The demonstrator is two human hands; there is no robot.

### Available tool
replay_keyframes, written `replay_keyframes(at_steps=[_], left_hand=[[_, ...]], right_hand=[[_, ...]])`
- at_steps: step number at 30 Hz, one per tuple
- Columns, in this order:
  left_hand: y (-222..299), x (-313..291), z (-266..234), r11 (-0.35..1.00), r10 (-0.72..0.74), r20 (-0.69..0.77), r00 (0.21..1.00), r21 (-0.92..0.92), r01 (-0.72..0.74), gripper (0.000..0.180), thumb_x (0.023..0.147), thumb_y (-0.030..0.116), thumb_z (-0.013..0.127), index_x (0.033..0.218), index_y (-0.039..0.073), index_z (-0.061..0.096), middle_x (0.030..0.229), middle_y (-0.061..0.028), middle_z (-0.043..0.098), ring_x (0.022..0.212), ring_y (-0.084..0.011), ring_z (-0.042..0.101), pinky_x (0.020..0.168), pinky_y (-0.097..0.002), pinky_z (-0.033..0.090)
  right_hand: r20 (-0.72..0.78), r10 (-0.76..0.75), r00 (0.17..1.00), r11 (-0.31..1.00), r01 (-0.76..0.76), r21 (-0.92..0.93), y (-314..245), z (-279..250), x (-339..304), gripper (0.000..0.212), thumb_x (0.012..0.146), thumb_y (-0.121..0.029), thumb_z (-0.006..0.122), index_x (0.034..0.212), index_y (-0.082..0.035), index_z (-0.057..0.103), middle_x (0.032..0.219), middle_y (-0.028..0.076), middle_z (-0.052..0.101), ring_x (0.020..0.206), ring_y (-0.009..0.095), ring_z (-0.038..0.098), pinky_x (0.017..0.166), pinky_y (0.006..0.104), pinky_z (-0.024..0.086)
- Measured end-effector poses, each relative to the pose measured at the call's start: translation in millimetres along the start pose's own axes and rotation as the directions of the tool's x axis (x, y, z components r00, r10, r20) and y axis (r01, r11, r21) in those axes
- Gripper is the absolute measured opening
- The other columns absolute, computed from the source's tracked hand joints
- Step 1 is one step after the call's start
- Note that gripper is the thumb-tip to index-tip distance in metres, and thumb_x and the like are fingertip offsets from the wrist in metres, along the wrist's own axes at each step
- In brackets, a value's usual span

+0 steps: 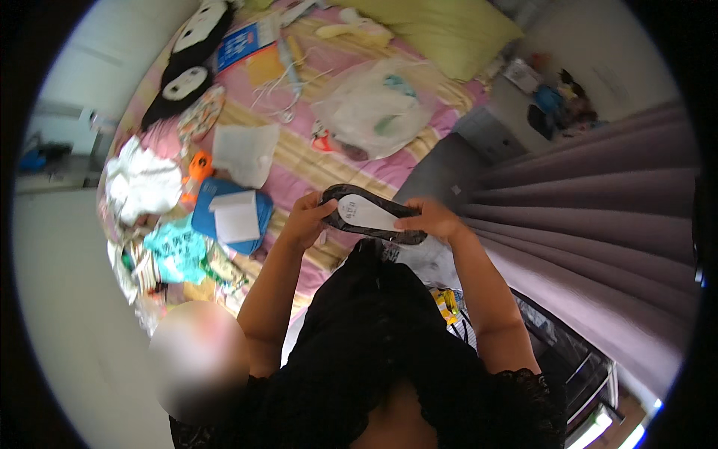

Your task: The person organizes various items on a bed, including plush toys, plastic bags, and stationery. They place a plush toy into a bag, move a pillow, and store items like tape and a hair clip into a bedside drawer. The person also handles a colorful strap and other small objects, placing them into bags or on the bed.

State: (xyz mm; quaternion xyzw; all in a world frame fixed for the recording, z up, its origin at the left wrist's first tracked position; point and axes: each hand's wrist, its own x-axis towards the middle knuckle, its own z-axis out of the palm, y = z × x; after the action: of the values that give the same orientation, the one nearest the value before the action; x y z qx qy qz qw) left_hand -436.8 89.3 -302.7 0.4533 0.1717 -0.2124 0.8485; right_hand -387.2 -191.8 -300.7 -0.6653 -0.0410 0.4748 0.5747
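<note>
Out in front of my body, both hands stretch a black no-show sock [378,199] sideways above the bed's edge. Inside its opening lies a white sole-shaped card [368,214] with small dark print. My left hand [305,219] pinches the left end, thumb on top near the card. At the other end, my right hand [435,218] grips the sock, its thumb pressing on the card's right tip. The fingers beneath are mostly hidden.
A striped bed [299,161] carries a clear plastic bag [374,105], a blue pouch [258,239], a white paper sheet [247,153], crumpled clothes [142,183] and plush toys [187,82]. To the right are a grey box [449,176] and a mauve curtain [591,179].
</note>
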Motion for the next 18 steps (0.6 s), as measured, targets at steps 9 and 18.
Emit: replay_keyframes(at_steps=[9, 18], left_hand=[[-41.2, 117.0, 75.3, 0.996, 0.086, 0.134, 0.987, -0.024, -0.084, 0.022, 0.084, -0.002, 0.059, 0.106, -0.004, 0.060, 0.097, -0.0066, 0.064, 0.086, -0.0129, 0.061, 0.079, -0.0257, 0.048], [-37.8, 218.6, 186.3, 0.894, 0.282, 0.144, 0.949, 0.320, -0.314, 0.035, 0.071, -0.020, 0.054, 0.095, 0.002, 0.067, 0.123, -0.0139, 0.056, 0.115, -0.0214, 0.052, 0.095, -0.0300, 0.041]], right_hand=[[-0.349, 0.012, 0.937, 0.999, -0.029, -0.045, -6.3, -143.1, -10.3, 0.028, 0.068, -0.013, 0.078, 0.089, 0.002, 0.067, 0.079, 0.007, 0.065, 0.071, 0.013, 0.058, 0.064, 0.0260, 0.044], [-0.525, -0.248, 0.815, 0.957, 0.289, -0.004, 7.0, -286.6, -18.9, 0.023, 0.068, 0.014, 0.065, 0.084, -0.001, 0.067, 0.124, 0.008, 0.053, 0.103, 0.017, 0.055, 0.086, 0.0282, 0.047]])
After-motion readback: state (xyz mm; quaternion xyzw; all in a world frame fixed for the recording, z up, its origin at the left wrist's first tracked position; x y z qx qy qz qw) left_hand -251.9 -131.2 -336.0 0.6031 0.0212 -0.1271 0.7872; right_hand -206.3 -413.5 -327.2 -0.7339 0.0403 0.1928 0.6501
